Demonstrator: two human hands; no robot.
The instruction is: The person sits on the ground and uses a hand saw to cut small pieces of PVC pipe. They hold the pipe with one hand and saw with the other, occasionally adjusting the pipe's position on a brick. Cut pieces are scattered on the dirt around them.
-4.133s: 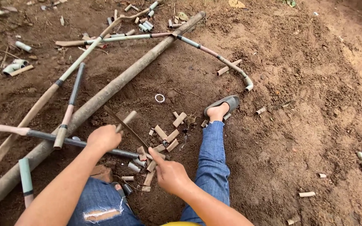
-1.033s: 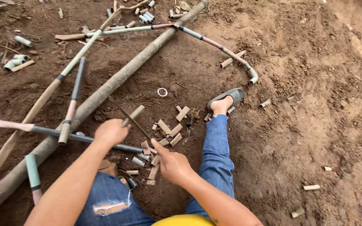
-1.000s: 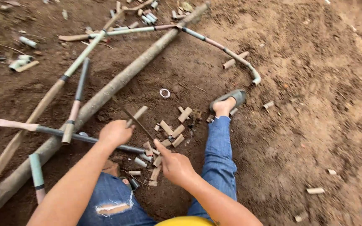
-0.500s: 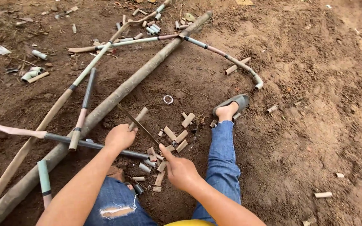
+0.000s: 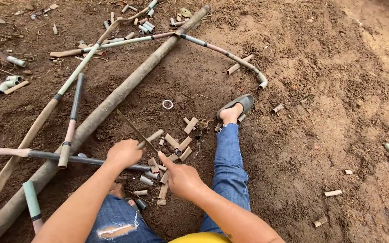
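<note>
The person sits on bare earth, both forearms stretched forward over their knees. The left hand (image 5: 123,154) is curled into a fist around the near end of a short tan tube piece (image 5: 150,138); a thin dark blade (image 5: 133,128) rises up and away from that same fist, though whether the fingers also grip its handle is hard to make out. The right hand (image 5: 181,177) sits just right of the fist, fingers loosely together and the forefinger stretched out toward the tube piece, pinching nothing that I can see.

Just beyond and below the fist lies a scatter of cut tube bits (image 5: 178,147) on the dirt, none of it in any container. A dark thin pipe (image 5: 86,160) runs under the left wrist, its middle hidden by the hand. Farther out from the fist, a long thick pole (image 5: 127,87) slants across the ground, its near end cut off by the frame edge. A small white ring (image 5: 167,104) lies beyond the bits, and the sandalled foot (image 5: 234,110) rests to their right.
</note>
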